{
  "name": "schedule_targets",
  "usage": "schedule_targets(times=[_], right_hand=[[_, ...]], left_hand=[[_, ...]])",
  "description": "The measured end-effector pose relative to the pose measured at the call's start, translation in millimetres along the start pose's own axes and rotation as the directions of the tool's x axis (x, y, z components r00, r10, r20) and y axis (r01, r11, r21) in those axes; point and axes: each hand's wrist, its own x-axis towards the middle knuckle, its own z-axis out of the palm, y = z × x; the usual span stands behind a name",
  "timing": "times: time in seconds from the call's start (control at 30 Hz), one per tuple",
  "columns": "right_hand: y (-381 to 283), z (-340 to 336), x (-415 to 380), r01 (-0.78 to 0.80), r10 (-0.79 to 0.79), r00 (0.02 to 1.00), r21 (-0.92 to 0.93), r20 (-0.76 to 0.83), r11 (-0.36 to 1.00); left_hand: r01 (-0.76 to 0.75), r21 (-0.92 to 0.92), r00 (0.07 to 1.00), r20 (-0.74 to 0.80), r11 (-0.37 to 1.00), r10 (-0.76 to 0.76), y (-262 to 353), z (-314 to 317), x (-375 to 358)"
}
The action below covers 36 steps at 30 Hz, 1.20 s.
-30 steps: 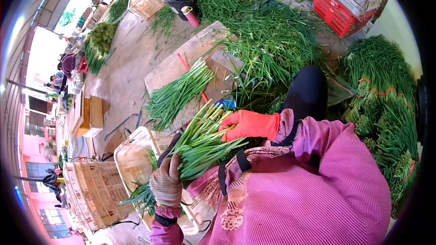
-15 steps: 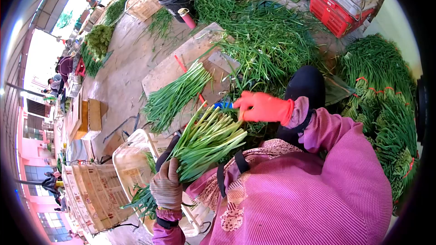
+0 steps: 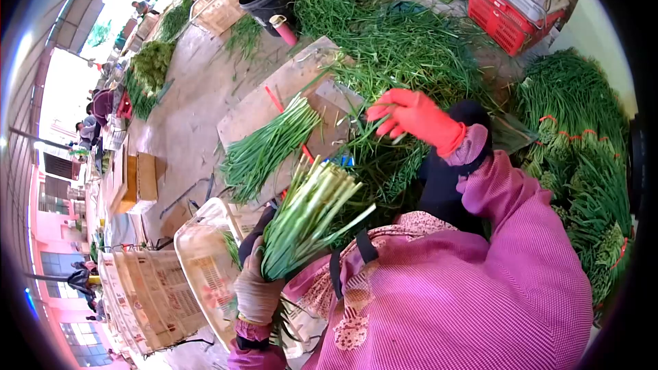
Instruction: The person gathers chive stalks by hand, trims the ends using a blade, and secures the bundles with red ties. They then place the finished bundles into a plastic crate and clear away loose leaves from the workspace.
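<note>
Pink wall (image 3: 46,224), windows (image 3: 60,275), dusty brown floor (image 3: 188,120) (bright light beyond).

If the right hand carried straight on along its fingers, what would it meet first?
Probably the flat grey plate on the board, just beyond the right hand's fingertips, though the hand may be high enough to pass over it.

Right hand (image 3: 419,119) away from bunch (image 3: 301,223), bunch narrower

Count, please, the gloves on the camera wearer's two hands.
2. The orange-red glove is on the right hand, near the green leafy pile; the greyish fabric glove is on the left hand, holding long green stalks.
</note>
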Motion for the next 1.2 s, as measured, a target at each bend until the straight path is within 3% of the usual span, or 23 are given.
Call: schedule_targets(times=[0.03,0.07,0.13,0.27,0.3,0.33,0.37,0.4,0.47,0.53,0.6,0.67,0.7,0.73,0.8,0.83,0.87,0.9,0.93,0.97,1.03,1.07,1.2], right_hand=[[-8.6,10.4,-3.5,0.018,-0.015,0.996,-0.024,0.093,1.000],[-15.3,20.8,-6.9,0.019,-0.017,0.995,-0.022,0.094,1.000],[-23.3,41.2,-12.2,0.037,-0.021,0.959,-0.051,0.284,0.998],[-0.3,57.0,6.9,0.156,-0.092,0.957,-0.222,0.274,0.962],[2.3,51.9,11.5,0.303,-0.292,0.952,-0.401,0.089,0.865],[1.9,47.4,15.5,0.381,-0.504,0.862,-0.587,-0.053,0.714],[-0.9,42.4,20.3,0.390,-0.590,0.799,-0.646,-0.117,0.656],[-1.0,42.7,18.5,0.390,-0.588,0.801,-0.646,-0.113,0.656],[-20.7,53.3,0.6,0.441,-0.502,0.862,-0.384,-0.071,0.811],[-14.5,67.9,-9.6,0.249,-0.231,0.966,-0.182,0.118,0.951],[-11.6,78.1,-19.5,0.214,-0.122,0.973,-0.561,0.196,0.800],[-2.0,87.8,-29.3,0.269,-0.156,0.960,-0.615,0.231,0.741],[-4.3,91.3,-30.2,0.165,0.041,0.956,-0.648,0.290,0.744],[13.5,94.2,-26.0,0.162,0.045,0.956,-0.648,0.290,0.744],[61.8,101.1,-12.1,0.415,-0.117,0.891,-0.682,0.439,0.603],[22.4,99.6,-20.4,-0.010,0.227,0.910,-0.530,0.346,0.848],[26.5,94.1,-13.1,-0.006,0.228,0.908,-0.532,0.352,0.847],[36.6,86.7,-5.3,0.176,-0.054,0.980,-0.719,0.189,0.673],[31.0,85.6,-2.7,0.252,-0.371,0.924,-0.875,0.091,0.414],[24.4,85.8,-2.5,0.255,-0.371,0.924,-0.875,0.095,0.412],[1.7,86.2,-8.3,0.187,-0.223,0.973,-0.353,-0.065,0.917],[-4.5,93.4,-14.5,0.102,-0.103,0.995,-0.261,0.012,0.960],[-9.7,116.8,-32.5,0.066,0.049,0.966,-0.425,0.255,0.903]], left_hand=[[0.119,-0.172,0.992,0.065,0.978,-0.109,22.5,-6.6,2.4],[0.119,-0.170,0.992,0.064,0.978,-0.110,24.6,-3.3,3.4],[0.326,-0.637,0.933,0.337,0.699,-0.129,21.3,5.7,6.7],[0.623,-0.674,0.768,0.623,0.397,-0.150,17.6,14.9,2.5],[0.660,-0.651,0.738,0.656,0.376,-0.158,16.4,17.7,0.6],[0.694,-0.627,0.706,0.688,0.353,-0.167,18.3,21.1,-1.6],[0.694,-0.673,0.714,0.690,0.255,-0.123,19.3,25.4,-4.2],[0.669,-0.686,0.734,0.672,0.286,-0.102,14.3,33.3,-8.7],[0.676,-0.720,0.736,0.672,0.157,-0.081,22.1,41.0,-12.6],[0.671,-0.734,0.741,0.663,0.107,-0.103,26.3,53.6,-17.4],[0.680,-0.733,0.732,0.678,0.012,-0.071,25.3,66.9,-25.0],[0.645,-0.759,0.758,0.650,-0.084,-0.057,40.0,74.3,-27.4],[0.622,-0.772,0.770,0.633,-0.128,-0.075,51.2,74.6,-30.2],[0.598,-0.783,0.781,0.617,-0.172,-0.094,67.1,68.1,-27.4],[0.606,-0.785,0.780,0.618,-0.133,-0.096,60.8,75.1,-31.4],[0.585,-0.775,0.787,0.614,-0.240,-0.066,69.4,71.6,-29.2],[0.556,-0.755,0.795,0.605,-0.347,-0.041,74.7,70.5,-29.5],[0.534,-0.767,0.811,0.584,-0.356,-0.041,69.5,77.4,-34.3],[0.530,-0.768,0.812,0.582,-0.359,-0.046,65.5,80.9,-37.6],[0.520,-0.777,0.812,0.579,-0.356,-0.078,62.5,83.9,-39.4],[0.518,-0.795,0.815,0.571,-0.317,-0.099,62.3,84.6,-39.6],[0.521,-0.791,0.813,0.575,-0.320,-0.096,63.9,84.7,-39.6],[0.510,-0.830,0.806,0.553,-0.225,-0.212,66.0,86.8,-41.6]])
